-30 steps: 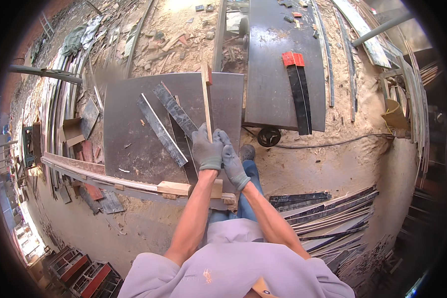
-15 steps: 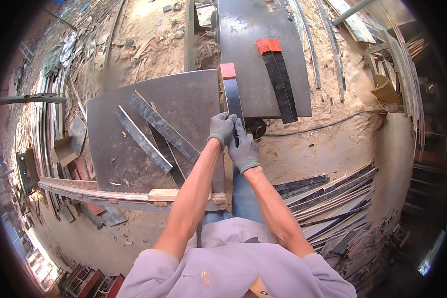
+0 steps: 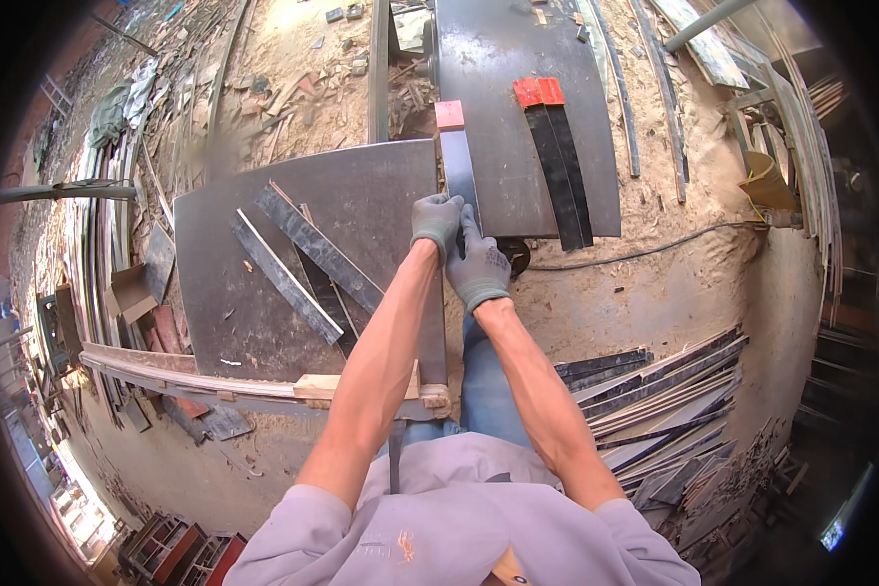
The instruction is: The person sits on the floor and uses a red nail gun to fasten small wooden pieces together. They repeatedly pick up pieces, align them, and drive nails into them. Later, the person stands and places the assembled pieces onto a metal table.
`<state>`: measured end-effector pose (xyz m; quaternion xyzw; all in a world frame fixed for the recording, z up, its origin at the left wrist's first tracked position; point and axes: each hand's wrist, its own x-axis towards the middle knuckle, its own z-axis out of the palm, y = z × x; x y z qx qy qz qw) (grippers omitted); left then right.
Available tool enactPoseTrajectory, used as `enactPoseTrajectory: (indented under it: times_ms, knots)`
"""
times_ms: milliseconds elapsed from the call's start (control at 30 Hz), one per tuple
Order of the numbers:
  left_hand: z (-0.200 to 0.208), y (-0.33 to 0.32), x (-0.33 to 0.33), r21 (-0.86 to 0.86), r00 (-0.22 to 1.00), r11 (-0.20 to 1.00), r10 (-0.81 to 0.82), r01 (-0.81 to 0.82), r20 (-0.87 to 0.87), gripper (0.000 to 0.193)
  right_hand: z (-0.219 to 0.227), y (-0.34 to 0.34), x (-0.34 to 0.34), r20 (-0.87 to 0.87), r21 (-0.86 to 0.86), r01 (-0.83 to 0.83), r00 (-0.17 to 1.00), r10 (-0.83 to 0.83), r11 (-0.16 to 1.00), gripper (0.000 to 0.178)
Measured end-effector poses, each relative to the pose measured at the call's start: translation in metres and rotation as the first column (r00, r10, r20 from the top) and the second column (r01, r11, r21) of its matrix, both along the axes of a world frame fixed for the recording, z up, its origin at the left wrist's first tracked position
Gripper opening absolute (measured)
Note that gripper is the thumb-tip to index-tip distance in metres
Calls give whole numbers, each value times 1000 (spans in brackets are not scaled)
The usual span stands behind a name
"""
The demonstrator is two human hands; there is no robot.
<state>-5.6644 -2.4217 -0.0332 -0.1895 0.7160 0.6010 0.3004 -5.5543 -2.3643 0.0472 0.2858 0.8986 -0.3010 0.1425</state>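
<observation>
A long, narrow dark strip of board (image 3: 458, 161) with a pink-red end piece points away from me, lying over the gap between two dark panels. My left hand (image 3: 437, 221), in a grey work glove, grips its near part with closed fingers. My gloved right hand (image 3: 480, 266) is closed round the near end, its index finger stretched along the strip. The two hands are close together. Right of them, two black strips (image 3: 560, 166) with red ends lie side by side on the far dark panel (image 3: 488, 59).
Several loose strips (image 3: 285, 278) lie on the left dark panel (image 3: 215, 225), with a wooden rail (image 3: 215, 389) along its near edge. Stacked strips (image 3: 654, 410) lie on the ground at right. A cable (image 3: 635, 254) crosses the dirt; scrap wood (image 3: 283, 98) litters the far ground.
Both hands have moved away from me with the strip, so its pink-red end reaches farther forward. The whole view has shifted slightly.
</observation>
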Motion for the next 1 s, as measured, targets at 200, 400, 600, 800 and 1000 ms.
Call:
enactPoseTrajectory:
  times_ms: [200,400,600,800,1000]
  knots:
    - [6,1,-3,-62,998,997,-57,55,-35,18,-8,-1,-2,-44,-9,25,999,-25,1000,77]
    - [19,7,-1,-39,1000,999,-18,18,-13,18,-11,2,1,-19,3,11,1000,-11,1000,79]
    - [15,4,-9,-62,1000,998,-21,20,-17,17,-8,2,-9,-24,-10,16,1000,-16,1000,81]
    - [6,9,-14,-39,1000,999,6,-7,-16,18,-9,8,-14,-40,-17,-6,999,5,1000,79]
    - [8,8,-22,-67,1000,998,3,-3,1,23,-13,10,-21,-83,-10,-13,996,12,1000,76]
